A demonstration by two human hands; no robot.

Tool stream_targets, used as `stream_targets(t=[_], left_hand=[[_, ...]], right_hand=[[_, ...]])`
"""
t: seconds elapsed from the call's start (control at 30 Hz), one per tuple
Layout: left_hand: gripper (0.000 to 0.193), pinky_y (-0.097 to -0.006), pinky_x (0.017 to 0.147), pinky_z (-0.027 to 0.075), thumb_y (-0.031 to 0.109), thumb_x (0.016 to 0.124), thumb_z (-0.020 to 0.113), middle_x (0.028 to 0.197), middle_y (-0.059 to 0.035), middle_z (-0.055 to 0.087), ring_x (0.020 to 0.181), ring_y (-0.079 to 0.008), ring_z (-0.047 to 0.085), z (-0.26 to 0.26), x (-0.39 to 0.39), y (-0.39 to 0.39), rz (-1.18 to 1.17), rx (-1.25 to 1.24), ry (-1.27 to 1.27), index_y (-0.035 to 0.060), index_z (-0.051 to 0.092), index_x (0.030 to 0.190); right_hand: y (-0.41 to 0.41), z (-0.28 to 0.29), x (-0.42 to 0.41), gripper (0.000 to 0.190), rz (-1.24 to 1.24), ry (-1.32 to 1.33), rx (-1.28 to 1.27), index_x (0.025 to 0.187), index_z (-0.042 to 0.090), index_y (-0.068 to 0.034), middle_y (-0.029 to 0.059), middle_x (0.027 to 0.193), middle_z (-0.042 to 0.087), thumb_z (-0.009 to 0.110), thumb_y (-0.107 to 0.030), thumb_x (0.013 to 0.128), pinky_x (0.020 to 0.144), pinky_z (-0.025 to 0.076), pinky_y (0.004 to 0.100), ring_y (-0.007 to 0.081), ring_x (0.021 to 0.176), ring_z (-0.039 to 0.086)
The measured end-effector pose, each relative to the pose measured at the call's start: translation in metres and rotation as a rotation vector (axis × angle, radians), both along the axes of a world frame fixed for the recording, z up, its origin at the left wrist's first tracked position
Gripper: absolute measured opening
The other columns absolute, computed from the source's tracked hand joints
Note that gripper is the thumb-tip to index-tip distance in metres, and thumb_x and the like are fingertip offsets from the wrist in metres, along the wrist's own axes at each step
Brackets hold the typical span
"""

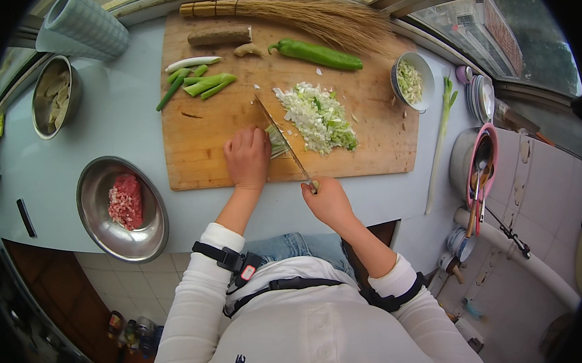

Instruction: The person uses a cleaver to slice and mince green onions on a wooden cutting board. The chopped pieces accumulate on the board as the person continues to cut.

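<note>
My right hand (329, 203) grips the handle of a kitchen knife (284, 137), its blade pointing away from me over a wooden cutting board (208, 162). Just left of the blade, my left hand (249, 156) holds down a bunch of sliced scallion (278, 142), mostly hidden by the fingers. A heap of chopped scallion (317, 116) lies to the right of the knife. Cut green scallion pieces (211, 85) and a white stalk (193, 63) rest at the board's upper left. Toward the back are a long green pepper (315, 54), a brown root piece (220, 35) and a ginger piece (248, 49).
A straw whisk (279, 15) lies along the board's back edge. Left stand a steel bowl (158, 231) with meat (126, 200), a smaller steel bowl (37, 121) and a paper towel roll (103, 30). Right are a bowl (429, 93) of chopped pieces, a whole scallion (440, 143) and a utensil pot (459, 162).
</note>
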State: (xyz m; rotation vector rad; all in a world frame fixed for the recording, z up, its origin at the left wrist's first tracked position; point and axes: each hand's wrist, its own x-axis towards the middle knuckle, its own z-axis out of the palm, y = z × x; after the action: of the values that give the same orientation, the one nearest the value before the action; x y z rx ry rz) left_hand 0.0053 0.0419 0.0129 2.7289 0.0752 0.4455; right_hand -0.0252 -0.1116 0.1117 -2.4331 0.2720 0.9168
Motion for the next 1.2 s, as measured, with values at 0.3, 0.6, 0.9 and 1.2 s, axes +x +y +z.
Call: stream_targets(t=[0.3, 0.6, 0.9, 1.2], left_hand=[[0.012, -0.0332, 0.075, 0.04, 0.019, 0.081, 0.063, 0.089, -0.0004, 0.057, 0.082, -0.0183, 0.054, -0.002, -0.001, -0.001, 0.023, 0.031, -0.04, 0.0128, 0.053, 0.082], [0.011, -0.0361, 0.079, 0.04, 0.018, 0.083, 0.062, 0.092, -0.0037, 0.058, 0.087, -0.0219, 0.055, -0.004, -0.001, -0.001, 0.005, -0.039, -0.008, 0.0112, 0.053, 0.084], [0.012, -0.0354, 0.076, 0.041, 0.018, 0.081, 0.063, 0.091, -0.0046, 0.058, 0.086, -0.0228, 0.055, -0.001, -0.002, 0.001, -0.02, -0.056, 0.101, 0.011, 0.054, 0.085], [0.013, -0.0367, 0.078, 0.042, 0.019, 0.082, 0.062, 0.089, -0.0053, 0.056, 0.086, -0.0238, 0.055, -0.005, -0.001, -0.002, 0.021, -0.074, 0.038, 0.0103, 0.053, 0.084]], right_hand=[[-0.007, -0.025, 0.015, 0.029, -0.019, -0.048, 0.134, 0.077, 0.06, 0.004, 0.0238, 0.075, 0.06, 0.059, -0.025, 0.083, 0.066, 0.046, 0.047, 0.0414, 0.074, 0.058], [0.001, 0.004, 0.004, 0.027, -0.028, 0.0, 0.041, 0.075, 0.062, 0.003, 0.0237, 0.068, 0.06, 0.058, -0.022, 0.083, 0.063, 0.047, 0.0459, 0.0413, 0.07, 0.059], [0.022, -0.032, 0.024, 0.025, 0.011, -0.178, 0.071, 0.078, 0.062, 0.002, 0.0228, 0.073, 0.062, 0.058, -0.022, 0.082, 0.066, 0.047, 0.0477, 0.0413, 0.073, 0.059], [-0.005, -0.006, 0.001, 0.025, -0.063, 0.033, 0.112, 0.078, 0.061, 0.002, 0.0245, 0.073, 0.061, 0.058, -0.022, 0.081, 0.065, 0.046, 0.0465, 0.0412, 0.072, 0.059]])
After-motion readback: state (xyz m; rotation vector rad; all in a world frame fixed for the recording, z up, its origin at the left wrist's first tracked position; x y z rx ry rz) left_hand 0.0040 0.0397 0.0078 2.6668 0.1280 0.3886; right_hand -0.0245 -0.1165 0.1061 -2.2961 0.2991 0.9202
